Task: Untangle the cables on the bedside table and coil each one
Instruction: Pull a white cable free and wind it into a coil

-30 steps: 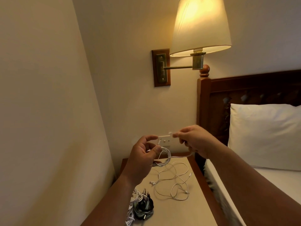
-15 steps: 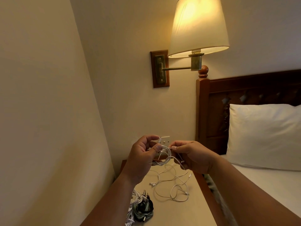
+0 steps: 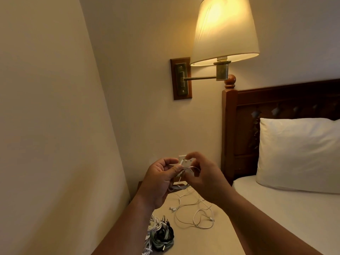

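Roughly midway, by the look of it. A white cable (image 3: 185, 170) is gripped in loops by the left hand (image 3: 160, 183) above the bedside table (image 3: 211, 242), and a strand is pinched by the right hand (image 3: 204, 179). Its tail is sprawled loose on the tabletop, not yet wound. A cable bundle (image 3: 161, 236) is parked at the near-left edge, probably coiled already.

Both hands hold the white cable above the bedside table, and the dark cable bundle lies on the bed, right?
Not quite: the head view shows the dark bundle on the bedside table, not the bed. The left hand and right hand do hold the white cable above it.
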